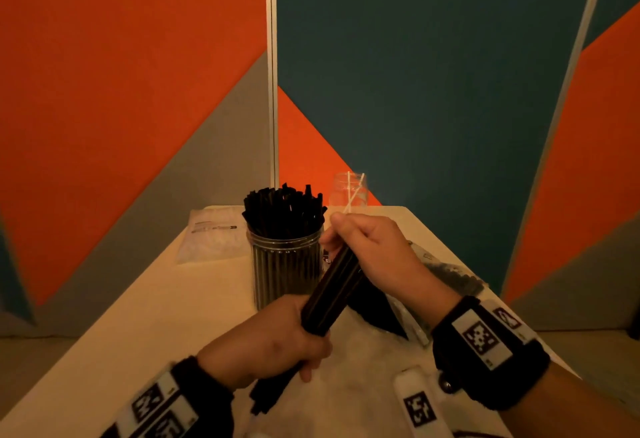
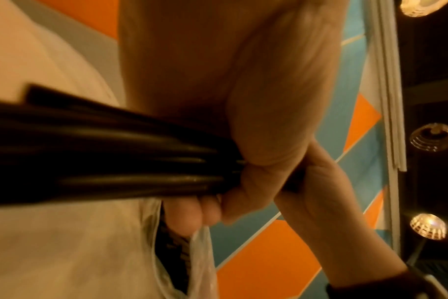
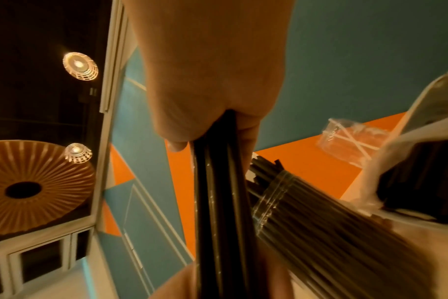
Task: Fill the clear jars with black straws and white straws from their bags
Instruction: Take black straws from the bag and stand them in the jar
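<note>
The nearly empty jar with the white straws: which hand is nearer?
Right. The right hand is just in front of the nearly empty jar; the left hand grips the black straw bundle lower, nearer the person.

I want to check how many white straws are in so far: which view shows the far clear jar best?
The head view: the far clear jar stands upright behind the full jar of black straws, holding two crossed white straws. The right wrist view shows it small and tilted; the left wrist view misses it.
</note>
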`<state>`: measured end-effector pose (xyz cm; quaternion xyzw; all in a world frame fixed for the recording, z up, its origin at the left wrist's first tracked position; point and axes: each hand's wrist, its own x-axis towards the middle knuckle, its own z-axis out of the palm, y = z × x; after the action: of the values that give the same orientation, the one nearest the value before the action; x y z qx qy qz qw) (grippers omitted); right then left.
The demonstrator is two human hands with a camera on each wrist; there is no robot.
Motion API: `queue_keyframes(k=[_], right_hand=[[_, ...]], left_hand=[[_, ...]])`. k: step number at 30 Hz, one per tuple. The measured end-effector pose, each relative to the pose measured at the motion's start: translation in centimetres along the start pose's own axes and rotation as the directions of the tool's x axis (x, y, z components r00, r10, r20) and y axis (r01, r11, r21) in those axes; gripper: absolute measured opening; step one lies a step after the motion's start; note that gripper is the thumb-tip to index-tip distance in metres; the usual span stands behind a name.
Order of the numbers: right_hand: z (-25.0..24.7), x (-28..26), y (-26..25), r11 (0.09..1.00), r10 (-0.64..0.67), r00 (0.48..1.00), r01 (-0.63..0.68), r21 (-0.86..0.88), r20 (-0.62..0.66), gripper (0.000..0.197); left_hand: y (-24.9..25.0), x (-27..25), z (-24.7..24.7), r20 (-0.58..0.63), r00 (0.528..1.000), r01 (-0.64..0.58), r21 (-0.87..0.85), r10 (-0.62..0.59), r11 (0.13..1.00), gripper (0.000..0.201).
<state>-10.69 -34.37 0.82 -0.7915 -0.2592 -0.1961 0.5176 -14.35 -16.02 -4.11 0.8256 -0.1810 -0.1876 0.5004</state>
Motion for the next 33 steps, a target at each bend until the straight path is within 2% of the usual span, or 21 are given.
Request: queue_keyframes(k=[2,3,5,7,9,10,12,14,15,16,17,19,21,26,28,29,31,32,33], right_hand=[[0.7,1.3,-0.4,0.991,-0.079,0.997,0.080,-0.107,0.013,0.037],[0.9,2.0,-0.6,0.990,-0.090,0.996,0.092,-0.108,0.024,0.038],[0.9,3.2,-1.1,0.997,-0.067,0.998,0.067,0.030,0.004,0.044],[0.6,4.7,-1.0,0.987,-0.048,0.991,0.067,0.147,-0.128,0.050],[0.3,5.7,-0.1,0.988,-0.016,0.968,0.054,0.147,-0.251,0.045],[0.5,5.8,0.7,0.996,-0.004,0.969,0.027,0.091,-0.246,0.040],[1.5,5.2,2.7,0.983,-0.044,0.993,0.024,-0.181,-0.106,0.028],[2.8,4.0,4.5,0.884,-0.152,0.986,0.164,-0.438,0.064,0.012],[3.4,3.5,5.1,0.828,-0.208,0.969,0.246,-0.503,0.131,0.008],[3.8,3.2,5.6,0.790,-0.239,0.956,0.294,-0.538,0.171,0.015],[4.1,3.2,6.0,0.784,-0.242,0.951,0.308,-0.539,0.191,0.021],[4.6,3.3,6.3,0.835,-0.202,0.965,0.259,-0.486,0.167,0.028],[4.9,3.4,6.4,0.873,-0.173,0.974,0.219,-0.436,0.144,0.025],[5.1,3.8,6.6,0.894,-0.130,0.984,0.170,-0.414,0.123,0.018],[5.1,3.9,6.6,0.894,-0.134,0.983,0.174,-0.413,0.124,0.018],[5.1,4.0,6.6,0.893,-0.138,0.982,0.178,-0.413,0.126,0.018],[5.2,4.1,6.7,0.892,-0.140,0.981,0.183,-0.413,0.132,0.017],[5.2,4.1,6.7,0.891,-0.139,0.981,0.182,-0.415,0.132,0.017],[5.1,4.1,6.8,0.892,-0.137,0.982,0.180,-0.416,0.131,0.017]], left_hand=[[0.8,0.9,0.3,-0.049,0.998,-0.041,-0.121,0.035,0.992,0.011],[1.3,1.2,0.4,-0.070,0.997,-0.056,-0.176,0.044,0.983,0.010],[2.0,1.6,0.2,-0.101,0.993,-0.089,-0.256,0.065,0.963,0.010],[2.5,1.9,-0.3,-0.160,0.982,-0.140,-0.288,0.096,0.947,0.009],[2.9,2.0,-1.4,-0.289,0.952,-0.198,-0.319,0.104,0.927,0.008],[3.0,2.1,-2.1,-0.364,0.926,-0.225,-0.332,0.096,0.916,0.007],[3.3,2.3,-3.7,-0.489,0.867,-0.292,-0.343,0.096,0.893,0.010],[4.0,2.6,-5.1,-0.561,0.819,-0.370,-0.361,0.118,0.856,0.013],[4.4,2.8,-5.6,-0.583,0.802,-0.410,-0.373,0.133,0.832,0.012],[4.8,3.1,-6.1,-0.601,0.785,-0.444,-0.377,0.150,0.813,0.011],[5.3,3.4,-6.7,-0.618,0.769,-0.471,-0.373,0.164,0.800,0.009],[6.1,4.3,-7.8,-0.650,0.736,-0.520,-0.365,0.189,0.772,0.005],[6.7,5.4,-9.3,-0.679,0.706,-0.568,-0.371,0.202,0.735,0.004],[7.0,9.0,-11.9,-0.755,0.618,-0.650,-0.333,0.220,0.683,0.004],[6.4,9.9,-11.9,-0.746,0.626,-0.624,-0.301,0.229,0.721,0.008],[6.0,10.3,-11.8,-0.740,0.624,-0.579,-0.223,0.250,0.784,0.012],[5.0,10.9,-11.3,-0.735,0.593,-0.385,0.101,0.329,0.917,0.020],[4.5,11.1,-11.0,-0.727,0.565,-0.266,0.288,0.390,0.920,0.023],[4.1,11.0,-10.7,-0.705,0.533,-0.164,0.457,0.468,0.874,0.025]])
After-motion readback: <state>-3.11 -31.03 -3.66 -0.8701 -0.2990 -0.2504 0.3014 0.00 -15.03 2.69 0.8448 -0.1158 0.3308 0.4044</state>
